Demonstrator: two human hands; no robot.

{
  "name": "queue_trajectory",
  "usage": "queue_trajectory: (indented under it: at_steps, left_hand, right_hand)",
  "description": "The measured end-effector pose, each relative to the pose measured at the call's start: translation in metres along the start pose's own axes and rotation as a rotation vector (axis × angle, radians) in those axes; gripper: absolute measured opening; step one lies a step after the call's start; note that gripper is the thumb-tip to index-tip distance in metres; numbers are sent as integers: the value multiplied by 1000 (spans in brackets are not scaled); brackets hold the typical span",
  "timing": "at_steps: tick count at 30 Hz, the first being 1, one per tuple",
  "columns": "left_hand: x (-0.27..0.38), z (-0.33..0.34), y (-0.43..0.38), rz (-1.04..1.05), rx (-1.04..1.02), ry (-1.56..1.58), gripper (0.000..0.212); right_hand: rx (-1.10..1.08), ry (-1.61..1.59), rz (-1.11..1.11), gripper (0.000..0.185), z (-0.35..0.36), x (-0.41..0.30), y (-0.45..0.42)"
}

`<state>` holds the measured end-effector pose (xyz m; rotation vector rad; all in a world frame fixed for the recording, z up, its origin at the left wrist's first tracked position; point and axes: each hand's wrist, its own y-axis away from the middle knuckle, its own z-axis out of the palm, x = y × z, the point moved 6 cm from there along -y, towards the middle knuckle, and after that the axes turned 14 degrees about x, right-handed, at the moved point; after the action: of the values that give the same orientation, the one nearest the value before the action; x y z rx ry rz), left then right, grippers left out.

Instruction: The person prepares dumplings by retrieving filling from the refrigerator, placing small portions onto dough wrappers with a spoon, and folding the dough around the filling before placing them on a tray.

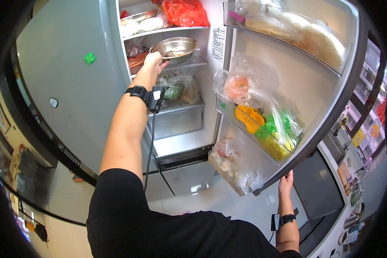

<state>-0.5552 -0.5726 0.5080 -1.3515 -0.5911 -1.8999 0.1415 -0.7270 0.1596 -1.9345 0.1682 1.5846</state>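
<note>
Reaching into the open refrigerator, my left hand (154,61) grips the near left rim of a metal bowl (175,43). The bowl is at the middle glass shelf (193,61), with a utensil handle lying across it and some food inside. My right hand (286,182) is at the lower edge of the refrigerator door (319,135), its fingers around the edge and partly hidden behind it. Below the bowl, plastic bags of green vegetables (173,90) sit on a lower shelf. A red plastic bag (185,13) lies on the shelf above.
Door bins hold a cut pumpkin (249,117), a green bag of yellow produce (277,142) and other bagged food. The other refrigerator door (74,80) is at the left. A clear drawer (177,121) is low inside. A cable hangs from my left wrist; a kitchen counter stands at right.
</note>
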Motion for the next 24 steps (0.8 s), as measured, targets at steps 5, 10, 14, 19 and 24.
queue_trajectory:
  at_steps: [5,10,14,19,24]
  left_hand:
    - [0,-79,66,-97,61,-92,37]
    - [-31,-157,168,-295,-59,-144,30]
    - [-53,-232,253,-388,-71,-174,22]
    - [-93,-342,335,-497,-58,-248,13]
    - [-132,-459,340,-601,-74,-333,18]
  right_hand:
    - [31,92,-56,56,-2,12,3]
    - [57,140,-67,47,-15,18,4]
    - [26,77,-213,36,-29,-4,19]
    - [-73,171,-580,31,-46,-60,69]
    - [-240,135,-633,27,37,-146,155]
